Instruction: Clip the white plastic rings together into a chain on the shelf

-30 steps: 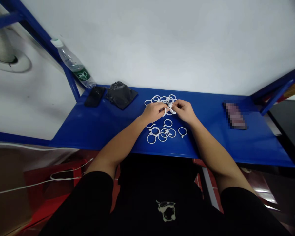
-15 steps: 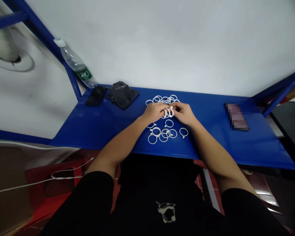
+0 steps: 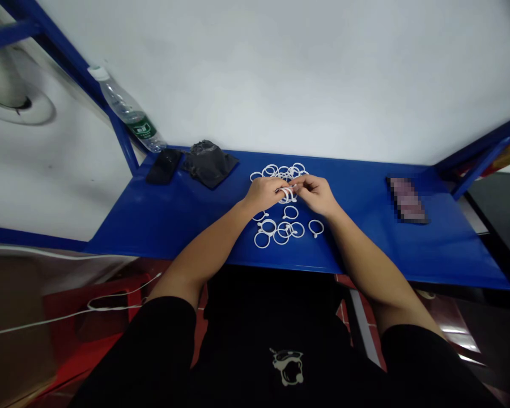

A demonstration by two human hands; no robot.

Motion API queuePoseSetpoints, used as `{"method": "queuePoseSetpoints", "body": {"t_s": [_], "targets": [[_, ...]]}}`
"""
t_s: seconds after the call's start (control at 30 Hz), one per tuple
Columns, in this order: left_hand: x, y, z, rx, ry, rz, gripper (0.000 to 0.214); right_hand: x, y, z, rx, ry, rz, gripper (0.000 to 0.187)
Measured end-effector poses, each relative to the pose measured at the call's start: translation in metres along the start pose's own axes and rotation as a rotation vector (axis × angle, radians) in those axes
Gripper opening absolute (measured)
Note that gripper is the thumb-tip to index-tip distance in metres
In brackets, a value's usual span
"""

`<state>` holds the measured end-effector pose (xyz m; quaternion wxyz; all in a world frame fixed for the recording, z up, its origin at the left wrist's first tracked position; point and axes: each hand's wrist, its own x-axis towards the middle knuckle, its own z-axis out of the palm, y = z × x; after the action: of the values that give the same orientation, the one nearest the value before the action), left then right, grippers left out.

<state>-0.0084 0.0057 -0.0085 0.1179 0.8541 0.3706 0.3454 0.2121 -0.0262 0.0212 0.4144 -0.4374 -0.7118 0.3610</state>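
Observation:
My left hand [image 3: 261, 194] is closed around several white plastic curtain rings [image 3: 287, 196], which hang side by side at its fingertips. Against the upper edge of those rings, the thumb and fingers of my right hand [image 3: 317, 195] are pinched together. What exactly the right fingertips grip is too small to make out. Nearer to me lie several loose curtain rings [image 3: 315, 236], flat on the blue tabletop [image 3: 212, 232], each with a small knob. Another cluster of rings [image 3: 270, 165] lies just behind the hands and is partly covered by them.
A dark pouch [image 3: 210, 164] and a black phone-like object [image 3: 164, 166] lie at the back left. Beside them a water bottle [image 3: 127, 110] leans by the blue frame [image 3: 125, 144]. A pixelated phone-shaped item [image 3: 407, 199] is on the right. Behind the table rises a white wall [image 3: 280, 79].
My right fingertips have shifted slightly left and closed in on the held rings. The ring that stood out at the right end of the bunch now sits closer to the others.

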Motion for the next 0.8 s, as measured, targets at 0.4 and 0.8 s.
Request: {"method": "queuePoseSetpoints", "body": {"t_s": [0.4,0.8], "targets": [[-0.001,0.003,0.005,0.011,-0.051,0.045,0.013,0.000,0.002,0.001,-0.105,0.057,0.008,0.008],[0.001,-0.003,0.001,-0.062,0.136,-0.045,0.021,0.010,0.031,-0.008,-0.139,0.203,0.029,0.029]]}}
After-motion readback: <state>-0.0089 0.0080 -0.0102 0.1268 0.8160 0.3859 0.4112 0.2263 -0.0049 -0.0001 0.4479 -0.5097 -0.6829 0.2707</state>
